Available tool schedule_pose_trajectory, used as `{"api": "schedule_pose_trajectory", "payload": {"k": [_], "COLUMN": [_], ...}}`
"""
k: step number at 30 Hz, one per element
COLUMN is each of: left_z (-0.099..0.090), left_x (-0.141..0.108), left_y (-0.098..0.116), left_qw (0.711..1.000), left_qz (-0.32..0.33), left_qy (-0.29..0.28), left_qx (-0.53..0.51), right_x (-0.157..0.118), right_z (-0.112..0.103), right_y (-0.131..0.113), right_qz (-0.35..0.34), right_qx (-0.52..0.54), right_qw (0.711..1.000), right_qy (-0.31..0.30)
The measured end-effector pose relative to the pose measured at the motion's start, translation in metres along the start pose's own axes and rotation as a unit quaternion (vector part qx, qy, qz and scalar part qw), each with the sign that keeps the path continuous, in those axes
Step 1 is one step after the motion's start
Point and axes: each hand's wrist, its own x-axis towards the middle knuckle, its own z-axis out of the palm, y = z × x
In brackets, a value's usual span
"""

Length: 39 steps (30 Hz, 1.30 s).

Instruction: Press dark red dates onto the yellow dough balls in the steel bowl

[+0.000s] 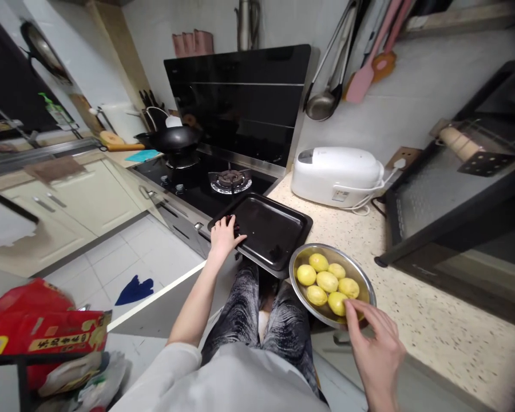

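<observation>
A black baking tray (270, 226) lies partly over the stove's front corner and the counter. My left hand (224, 236) rests at the tray's left edge with its fingers spread; small dark things show by the fingertips, too small to make out. To the right of the tray stands a metal bowl (298, 250) holding several yellow lemons (327, 281). At the bowl's near right rim, my right hand (375, 337) touches the nearest lemon (337, 303) with thumb and forefinger, and the fingers partly hide that lemon's right side.
A black wok (178, 139) sits on the left burner of the stove, beside the bare right burner (230, 179). Behind the bowl, a white appliance (338, 176) stands against the wall. A large black oven (467, 229) borders the counter (438, 320) at right.
</observation>
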Motion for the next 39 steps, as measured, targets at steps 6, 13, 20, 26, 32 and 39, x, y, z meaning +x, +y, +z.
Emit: {"api": "schedule_pose_trajectory", "payload": {"k": [6, 13, 20, 26, 32, 39], "left_z": [-0.006, -0.005, 0.002, 0.004, 0.005, 0.007], "left_x": [0.02, 0.032, 0.032, 0.033, 0.036, 0.039], "left_y": [0.01, 0.015, 0.013, 0.014, 0.019, 0.021], "left_qw": [0.998, 0.997, 0.998, 0.999, 1.0, 0.998], "left_qz": [-0.016, -0.006, 0.021, 0.023, 0.013, 0.057], "left_qy": [-0.046, -0.059, -0.039, -0.014, 0.003, 0.017], "left_qx": [0.036, 0.054, 0.044, 0.024, -0.009, -0.033], "right_x": [-0.002, -0.002, -0.002, -0.003, -0.003, -0.002], "right_z": [0.0, 0.004, 0.002, 0.005, 0.006, 0.007], "right_y": [0.003, 0.008, 0.007, 0.004, 0.0, -0.002], "right_qz": [-0.019, -0.029, -0.025, -0.014, -0.005, -0.019], "right_qx": [0.002, 0.007, 0.018, 0.034, 0.04, 0.039], "right_qw": [1.0, 0.999, 0.999, 0.999, 0.999, 0.999], "right_qy": [0.013, 0.027, 0.013, 0.006, 0.009, 0.014]}}
